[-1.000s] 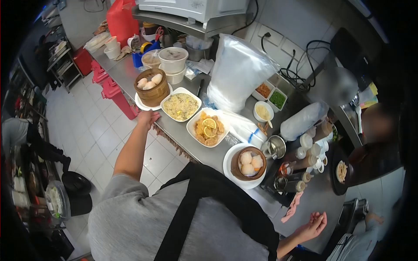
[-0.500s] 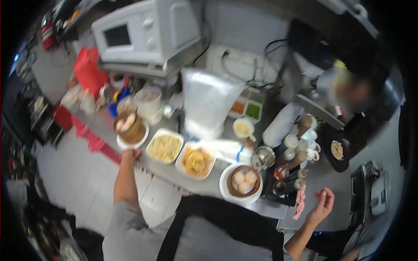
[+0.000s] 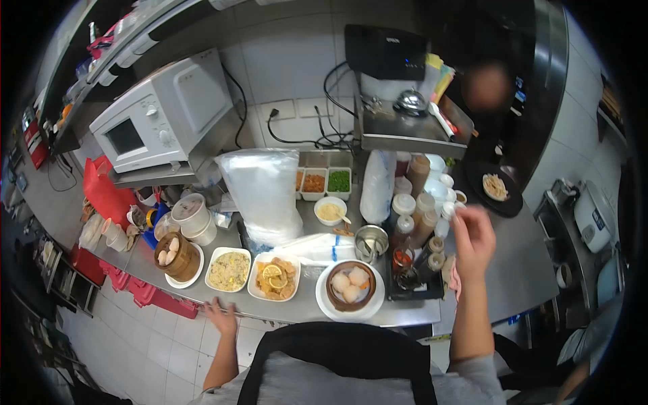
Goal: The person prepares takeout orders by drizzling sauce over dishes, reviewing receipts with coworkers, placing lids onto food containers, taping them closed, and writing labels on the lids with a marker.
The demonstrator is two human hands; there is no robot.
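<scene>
My left hand (image 3: 221, 316) rests with spread fingers at the front edge of the steel counter, holding nothing. Near it are a tray of fried rice (image 3: 229, 270) and a tray of fried pieces topped with lemon (image 3: 275, 277). Further left, a bamboo steamer with dumplings (image 3: 178, 256) stands on a white plate. My right hand (image 3: 474, 236) is raised beside the sauce bottles (image 3: 424, 209) and white cups (image 3: 442, 189), its fingers loosely bent and slightly blurred; nothing shows in it. Another steamer with round dumplings (image 3: 350, 284) sits on a white plate between my hands.
A microwave (image 3: 158, 121) stands on a raised shelf at left. Behind the trays are a stack of clear plastic bags (image 3: 262, 196), chopped-food containers (image 3: 327, 181) and a metal pot (image 3: 370, 241). A black plate with food (image 3: 495, 199) lies at right. A person stands beyond the shelf.
My view has turned right and levelled. My left hand has left the left steamer's plate for the counter edge. My right hand has risen forward toward the bottles and cups.
</scene>
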